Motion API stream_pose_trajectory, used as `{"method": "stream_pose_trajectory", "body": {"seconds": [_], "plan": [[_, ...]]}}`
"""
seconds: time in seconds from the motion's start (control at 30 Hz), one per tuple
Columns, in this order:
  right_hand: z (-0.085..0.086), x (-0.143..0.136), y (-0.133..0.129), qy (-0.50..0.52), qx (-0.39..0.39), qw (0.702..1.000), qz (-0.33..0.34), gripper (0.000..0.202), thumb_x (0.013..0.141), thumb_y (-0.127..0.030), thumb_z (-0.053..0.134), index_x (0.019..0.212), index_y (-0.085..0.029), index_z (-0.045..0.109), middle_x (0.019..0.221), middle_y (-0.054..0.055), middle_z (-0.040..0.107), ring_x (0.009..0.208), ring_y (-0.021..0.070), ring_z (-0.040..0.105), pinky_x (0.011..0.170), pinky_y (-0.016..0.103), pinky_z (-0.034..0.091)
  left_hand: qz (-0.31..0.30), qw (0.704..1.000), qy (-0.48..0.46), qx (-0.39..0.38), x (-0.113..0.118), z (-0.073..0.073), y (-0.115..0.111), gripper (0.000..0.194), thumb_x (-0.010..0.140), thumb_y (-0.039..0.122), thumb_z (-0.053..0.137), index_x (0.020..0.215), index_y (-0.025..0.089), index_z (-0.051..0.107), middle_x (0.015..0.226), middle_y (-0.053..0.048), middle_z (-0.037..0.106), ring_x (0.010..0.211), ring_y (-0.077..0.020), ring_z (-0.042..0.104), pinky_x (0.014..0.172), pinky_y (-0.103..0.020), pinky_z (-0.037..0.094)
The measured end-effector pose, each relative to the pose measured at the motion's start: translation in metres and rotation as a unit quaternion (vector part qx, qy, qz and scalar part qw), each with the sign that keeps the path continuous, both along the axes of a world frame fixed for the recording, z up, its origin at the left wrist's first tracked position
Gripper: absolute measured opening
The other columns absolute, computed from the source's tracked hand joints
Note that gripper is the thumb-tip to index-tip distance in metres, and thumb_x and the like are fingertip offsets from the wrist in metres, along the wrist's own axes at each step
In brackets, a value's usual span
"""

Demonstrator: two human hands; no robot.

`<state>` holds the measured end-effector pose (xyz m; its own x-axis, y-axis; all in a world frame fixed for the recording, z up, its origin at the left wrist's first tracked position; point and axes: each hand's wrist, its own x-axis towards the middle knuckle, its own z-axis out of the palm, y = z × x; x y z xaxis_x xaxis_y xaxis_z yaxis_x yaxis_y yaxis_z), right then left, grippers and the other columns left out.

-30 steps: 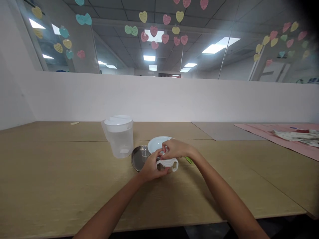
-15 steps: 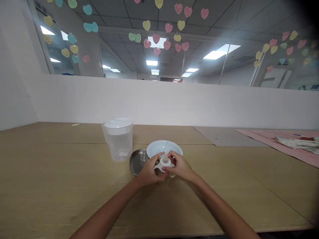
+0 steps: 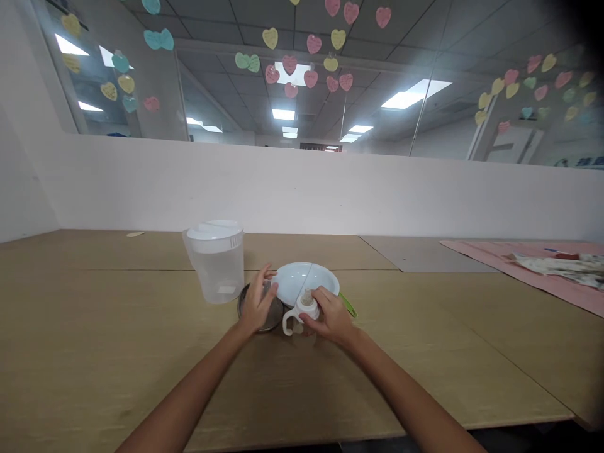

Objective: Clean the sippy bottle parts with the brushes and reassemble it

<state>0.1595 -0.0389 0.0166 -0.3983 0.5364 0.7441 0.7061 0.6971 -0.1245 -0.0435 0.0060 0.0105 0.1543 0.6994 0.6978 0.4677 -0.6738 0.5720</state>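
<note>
My right hand [image 3: 333,316] grips a white baby bottle collar [image 3: 307,307] with a translucent nipple-like tip on top. One curved white handle [image 3: 287,321] sticks out to its left; its underside is partly hidden. My left hand [image 3: 257,302] is off the collar, thumb and fingers apart, over a round metal tray [image 3: 274,319]. Something clear shows faintly between those fingers, and whether they touch it is not plain. Just behind both hands lies a white bowl [image 3: 289,277], with a thin line running across it.
A clear plastic pitcher [image 3: 219,274] with a white lid stands left of the tray. A green handle [image 3: 348,306] pokes out right of the bowl. Far right, a pink mat [image 3: 491,255] carries cloth. A white wall [image 3: 292,195] rises behind the wooden table [image 3: 448,352].
My left hand has let go of the bottle collar and moved left over the metal tray. The collar stays in my right hand. The whole view has shifted slightly.
</note>
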Motion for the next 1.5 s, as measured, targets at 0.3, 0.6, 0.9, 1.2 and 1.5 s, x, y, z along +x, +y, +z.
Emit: {"method": "stream_pose_trajectory", "body": {"seconds": [0.3,0.6,0.9,1.2,1.5], "plan": [[-0.003,0.000,0.000,0.038,-0.018,0.999,0.013,0.035,0.072,-0.047,0.053,0.091,-0.017,0.051,0.073,0.004,0.052,0.068,0.0161,0.048,0.061,0.027,0.040,0.168,0.954,0.233,-0.089,-0.024,-0.007,0.021,0.036,0.072,0.023,0.054,0.108,0.019,0.049,0.098,-0.009,0.055,0.097,-0.0256,0.048,0.085,-0.041,0.035],[-0.011,-0.002,0.003,0.127,-0.103,0.987,0.006,0.080,0.062,-0.045,0.064,0.125,-0.015,0.025,0.073,0.000,0.050,0.060,0.0127,0.048,0.056,0.025,0.040,0.014,0.990,-0.097,0.103,0.023,0.020,-0.033,0.054,0.081,0.033,0.044,0.128,0.019,0.021,0.121,-0.013,0.038,0.111,-0.0219,0.041,0.092,-0.035,0.035],[-0.013,0.001,0.001,0.083,-0.070,0.994,0.001,0.073,0.069,-0.042,0.055,0.129,-0.013,0.025,0.083,0.006,0.060,0.063,0.0159,0.055,0.060,0.028,0.045,-0.124,0.991,0.013,0.042,0.050,0.016,-0.061,0.042,0.081,0.028,0.046,0.121,0.021,0.037,0.112,-0.010,0.046,0.104,-0.0209,0.044,0.090,-0.036,0.036],[-0.012,-0.004,0.001,0.082,-0.005,0.996,-0.024,0.067,0.071,-0.041,0.053,0.128,-0.015,0.029,0.113,0.012,0.055,0.096,0.0239,0.056,0.078,0.035,0.047,-0.097,0.995,-0.006,-0.006,0.049,0.013,-0.060,0.045,0.080,0.031,0.047,0.123,0.023,0.039,0.101,-0.006,0.051,0.091,-0.0183,0.050,0.082,-0.031,0.040],[-0.010,-0.012,-0.002,0.130,-0.005,0.991,-0.042,0.060,0.070,-0.046,0.054,0.119,-0.015,0.039,0.107,0.013,0.058,0.094,0.0242,0.057,0.078,0.036,0.047,-0.122,0.991,-0.040,-0.041,0.051,0.011,-0.059,0.045,0.079,0.030,0.049,0.123,0.022,0.040,0.105,-0.005,0.053,0.095,-0.0177,0.050,0.084,-0.031,0.039]]}}
